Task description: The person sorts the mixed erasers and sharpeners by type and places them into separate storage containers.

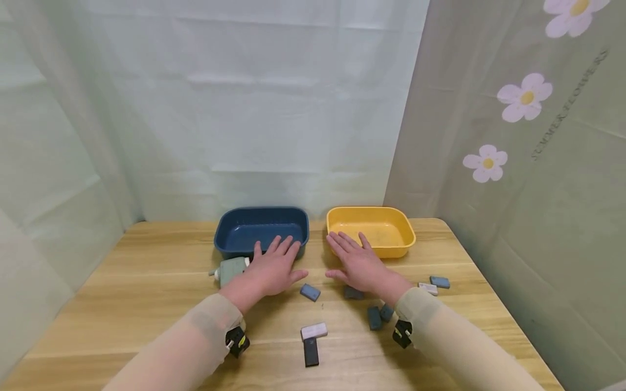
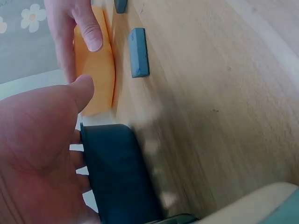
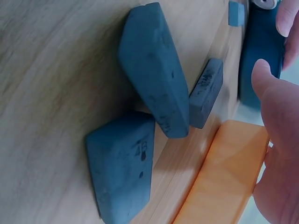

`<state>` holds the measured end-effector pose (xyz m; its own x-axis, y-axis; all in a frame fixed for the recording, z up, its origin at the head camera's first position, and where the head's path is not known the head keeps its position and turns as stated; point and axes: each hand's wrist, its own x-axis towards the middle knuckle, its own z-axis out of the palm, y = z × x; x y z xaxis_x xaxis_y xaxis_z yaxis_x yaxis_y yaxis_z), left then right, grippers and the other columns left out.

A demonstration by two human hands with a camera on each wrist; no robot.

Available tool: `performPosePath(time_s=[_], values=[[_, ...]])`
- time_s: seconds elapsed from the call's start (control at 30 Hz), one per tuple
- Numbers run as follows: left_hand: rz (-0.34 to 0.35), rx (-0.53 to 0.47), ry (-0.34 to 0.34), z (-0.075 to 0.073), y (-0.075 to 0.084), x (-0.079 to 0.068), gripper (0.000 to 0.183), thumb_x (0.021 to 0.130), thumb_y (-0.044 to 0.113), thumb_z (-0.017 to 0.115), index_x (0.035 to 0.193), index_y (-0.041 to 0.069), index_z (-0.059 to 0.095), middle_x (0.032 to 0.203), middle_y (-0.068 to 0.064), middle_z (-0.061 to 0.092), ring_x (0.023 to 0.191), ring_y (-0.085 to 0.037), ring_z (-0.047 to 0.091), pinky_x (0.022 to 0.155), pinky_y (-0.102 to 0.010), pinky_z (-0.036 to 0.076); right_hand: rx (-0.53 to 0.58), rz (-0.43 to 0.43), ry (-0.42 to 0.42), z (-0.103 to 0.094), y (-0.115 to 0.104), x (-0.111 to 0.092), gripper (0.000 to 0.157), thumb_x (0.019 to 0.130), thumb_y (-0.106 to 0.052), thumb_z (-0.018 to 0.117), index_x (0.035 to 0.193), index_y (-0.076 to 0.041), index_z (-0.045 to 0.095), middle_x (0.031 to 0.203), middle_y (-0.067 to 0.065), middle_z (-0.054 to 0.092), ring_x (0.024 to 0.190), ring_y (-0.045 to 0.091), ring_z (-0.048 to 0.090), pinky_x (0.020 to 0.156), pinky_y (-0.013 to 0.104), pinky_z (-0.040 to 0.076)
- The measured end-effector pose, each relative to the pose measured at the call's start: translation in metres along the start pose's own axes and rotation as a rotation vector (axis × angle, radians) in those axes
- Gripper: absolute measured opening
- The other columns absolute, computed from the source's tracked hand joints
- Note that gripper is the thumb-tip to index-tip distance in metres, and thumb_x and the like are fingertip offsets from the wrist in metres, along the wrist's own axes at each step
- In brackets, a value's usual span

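My left hand, fingers spread, hovers over the table near the front rim of the navy basin. My right hand is likewise spread, by the yellow basin. Neither hand holds anything. A small blue block, which looks like an eraser, lies between them. Dark blue erasers, one marked 4B, lie under the right wrist. A grey-green object with white ends, partly hidden, sits beside the left hand.
Nearer the front lie a white eraser and a black eraser, end to side. Over to the right are another white eraser and a blue one. Curtains stand behind the wooden table.
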<state>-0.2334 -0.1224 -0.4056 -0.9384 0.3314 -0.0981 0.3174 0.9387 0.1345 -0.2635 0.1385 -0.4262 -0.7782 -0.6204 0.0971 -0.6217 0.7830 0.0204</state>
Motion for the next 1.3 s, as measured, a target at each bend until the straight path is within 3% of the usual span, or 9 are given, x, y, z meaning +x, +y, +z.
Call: performPosePath(time_s=[0.5,1.3], values=[[0.024,0.01,0.004,0.007,0.008,0.011,0.084,0.11,0.064,0.057,0.174,0.014,0.036,0.181,-0.014,0.027,0.167,-0.042,0.019,0.126,-0.079,0.014,-0.025,-0.01,-0.014,0.004,-0.007,0.004,0.093,0.109,-0.063,0.06,0.176,-0.008,0.026,0.181,0.01,0.028,0.167,0.033,0.026,0.13,0.069,0.019],[0.058,0.006,-0.002,0.001,0.015,0.019,0.085,0.108,0.066,0.058,0.174,0.015,0.038,0.181,-0.014,0.026,0.168,-0.041,0.019,0.127,-0.078,0.014,0.045,-0.061,0.017,0.003,-0.003,0.013,0.095,0.106,-0.057,0.07,0.175,-0.005,0.029,0.179,0.013,0.032,0.167,0.036,0.025,0.129,0.072,0.021]])
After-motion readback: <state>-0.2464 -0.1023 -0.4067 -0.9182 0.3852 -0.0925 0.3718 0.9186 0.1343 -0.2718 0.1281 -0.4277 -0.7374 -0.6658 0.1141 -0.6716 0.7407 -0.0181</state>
